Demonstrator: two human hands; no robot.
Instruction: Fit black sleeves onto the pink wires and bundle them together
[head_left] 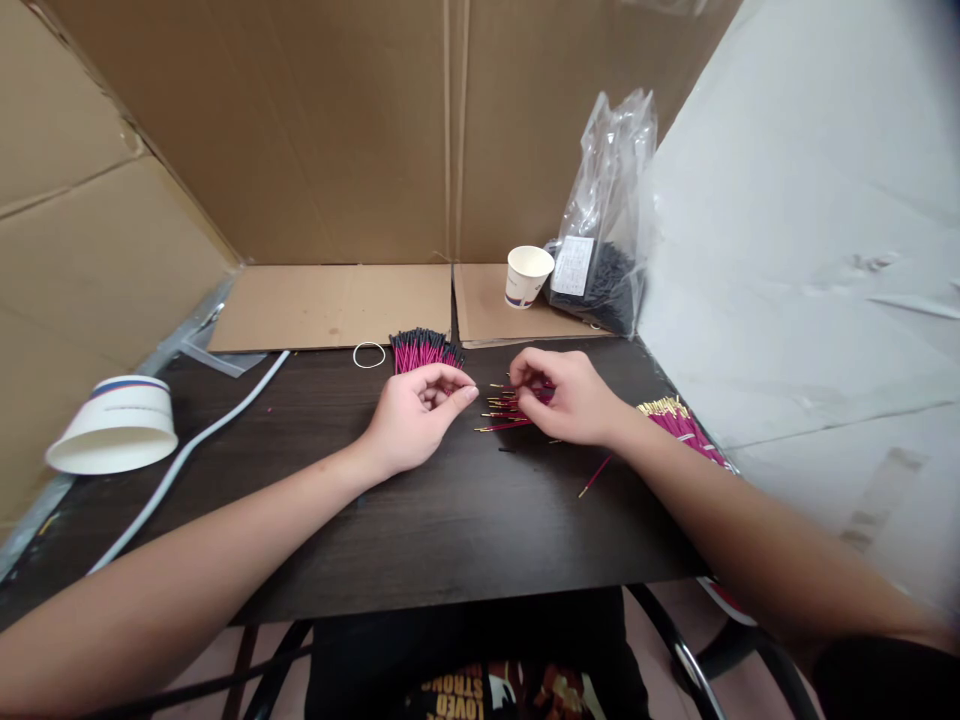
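Note:
My left hand [417,413] rests on the dark table [420,520], fingers curled around a bundle of magenta wires with black ends [424,349] that fans out behind it. My right hand [564,393] lies just to the right, its fingers pinching a few loose magenta wires with gold tips [501,413] scattered between the two hands. A larger pile of the same gold-tipped wires [679,423] lies at the table's right edge, beside my right forearm. One single wire [594,478] lies apart near that forearm.
A white rubber band [369,355] lies left of the bundle. A tipped paper cup [114,423] and a white cable [187,450] are at the left. An upright paper cup [528,275] and a plastic bag of black parts [604,240] stand at the back. Cardboard walls surround the table.

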